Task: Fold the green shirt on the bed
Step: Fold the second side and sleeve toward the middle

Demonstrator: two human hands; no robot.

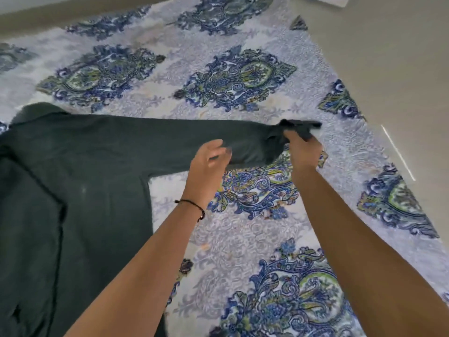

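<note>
The right hand [303, 149] pinches the cuff [300, 128] of the long sleeve [170, 139]. The green shirt [60, 178] stretches away leftward. The left hand [206, 164] hovers open.

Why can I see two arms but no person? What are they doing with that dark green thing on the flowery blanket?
The camera sits on the person's head and looks down, so you see only their own two arms reaching out. The flowery cloth is a bedsheet spread over a bed. On it lies a green shirt, with one long sleeve stretched out to the right. The right hand has a grip on the cuff end of that sleeve. The left hand, with a thin black bracelet at its wrist, is open and hovers at the sleeve. It is a bit blurry, so I cannot tell if it touches.
</note>
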